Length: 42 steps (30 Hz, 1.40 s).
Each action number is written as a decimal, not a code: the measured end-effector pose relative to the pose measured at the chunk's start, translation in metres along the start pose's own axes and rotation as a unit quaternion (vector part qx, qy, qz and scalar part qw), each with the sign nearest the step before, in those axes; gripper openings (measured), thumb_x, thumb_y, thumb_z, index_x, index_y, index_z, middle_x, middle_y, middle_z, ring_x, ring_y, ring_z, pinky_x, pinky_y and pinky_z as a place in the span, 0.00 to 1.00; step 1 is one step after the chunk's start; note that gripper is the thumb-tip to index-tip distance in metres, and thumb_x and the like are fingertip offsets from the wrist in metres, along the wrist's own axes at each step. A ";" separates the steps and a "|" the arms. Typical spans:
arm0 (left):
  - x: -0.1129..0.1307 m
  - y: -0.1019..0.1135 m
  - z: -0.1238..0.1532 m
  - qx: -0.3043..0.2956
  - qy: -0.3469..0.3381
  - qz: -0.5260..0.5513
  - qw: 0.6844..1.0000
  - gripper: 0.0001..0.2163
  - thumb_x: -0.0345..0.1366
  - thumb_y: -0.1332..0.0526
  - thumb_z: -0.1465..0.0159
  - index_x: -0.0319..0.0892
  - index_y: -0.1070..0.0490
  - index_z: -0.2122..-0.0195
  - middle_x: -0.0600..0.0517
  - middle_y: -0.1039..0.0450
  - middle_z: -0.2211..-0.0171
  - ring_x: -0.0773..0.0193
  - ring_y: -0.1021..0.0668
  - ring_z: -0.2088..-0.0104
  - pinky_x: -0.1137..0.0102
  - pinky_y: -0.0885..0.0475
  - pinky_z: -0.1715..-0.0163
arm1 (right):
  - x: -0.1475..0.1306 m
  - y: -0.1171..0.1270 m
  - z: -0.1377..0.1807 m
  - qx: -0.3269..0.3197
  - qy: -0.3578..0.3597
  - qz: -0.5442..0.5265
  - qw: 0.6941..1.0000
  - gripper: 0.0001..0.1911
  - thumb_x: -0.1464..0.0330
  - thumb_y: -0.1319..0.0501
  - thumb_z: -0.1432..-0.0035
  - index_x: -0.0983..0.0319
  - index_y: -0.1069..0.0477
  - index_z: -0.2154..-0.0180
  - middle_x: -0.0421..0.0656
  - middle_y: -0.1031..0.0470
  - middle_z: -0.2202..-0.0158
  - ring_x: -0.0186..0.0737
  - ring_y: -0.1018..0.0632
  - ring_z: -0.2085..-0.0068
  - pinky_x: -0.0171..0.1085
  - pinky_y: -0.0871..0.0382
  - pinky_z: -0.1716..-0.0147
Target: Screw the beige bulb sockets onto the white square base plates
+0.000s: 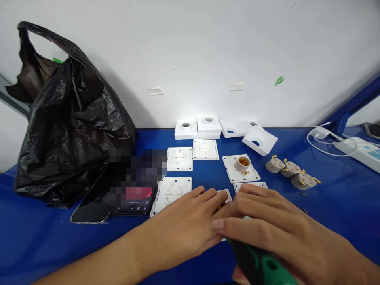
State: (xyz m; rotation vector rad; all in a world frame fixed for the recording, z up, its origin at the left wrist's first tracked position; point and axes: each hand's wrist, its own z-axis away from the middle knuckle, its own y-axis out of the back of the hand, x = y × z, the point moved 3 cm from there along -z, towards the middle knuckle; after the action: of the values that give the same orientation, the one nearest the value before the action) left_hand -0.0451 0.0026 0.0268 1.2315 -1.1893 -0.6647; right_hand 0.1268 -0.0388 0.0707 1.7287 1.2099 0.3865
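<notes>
My right hand is wrapped round a green-and-black screwdriver, whose handle points toward me; its tip is hidden under the hands. My left hand reaches in from the left with bent fingers, gripping a white base plate. Most of that plate is covered, and a bit of brass shows between the fingers. Both hands meet over it. Just beyond my right hand lies another white plate, partly hidden. Behind it, a base plate carries a lamp socket with a brass thread.
Several white covers with round holes stand along the wall. More base plates lie left of centre. Loose lamp sockets sit at right, near a power strip. Two phones and a black plastic bag occupy the left.
</notes>
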 end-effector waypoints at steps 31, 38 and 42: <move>-0.001 0.001 0.000 -0.019 -0.001 -0.002 1.000 0.14 0.40 0.49 0.19 0.42 0.33 0.38 0.44 0.25 0.42 0.52 0.23 0.43 0.55 0.30 0.39 | 0.002 -0.001 0.004 -0.015 -0.001 -0.017 1.000 0.16 0.59 0.47 0.22 0.63 0.31 0.45 0.45 0.18 0.59 0.41 0.18 0.59 0.42 0.24 0.54; 0.000 0.001 -0.001 -0.026 0.002 -0.005 1.000 0.14 0.40 0.52 0.18 0.42 0.34 0.38 0.44 0.25 0.42 0.53 0.24 0.42 0.55 0.31 0.38 | 0.002 -0.001 0.005 -0.015 -0.003 -0.014 1.000 0.17 0.57 0.44 0.23 0.62 0.31 0.45 0.43 0.18 0.59 0.41 0.18 0.59 0.41 0.24 0.53; 0.001 0.000 0.000 -0.026 0.004 -0.003 1.000 0.14 0.38 0.51 0.19 0.42 0.35 0.38 0.44 0.26 0.41 0.53 0.24 0.42 0.55 0.31 0.38 | 0.002 -0.001 0.005 -0.014 -0.003 -0.005 1.000 0.17 0.57 0.47 0.22 0.62 0.30 0.45 0.43 0.18 0.59 0.41 0.18 0.58 0.40 0.24 0.53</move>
State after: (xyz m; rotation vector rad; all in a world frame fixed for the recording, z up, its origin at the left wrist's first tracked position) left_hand -0.0448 0.0021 0.0273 1.1939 -1.1556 -0.6918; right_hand 0.1305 -0.0396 0.0670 1.6989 1.2028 0.3899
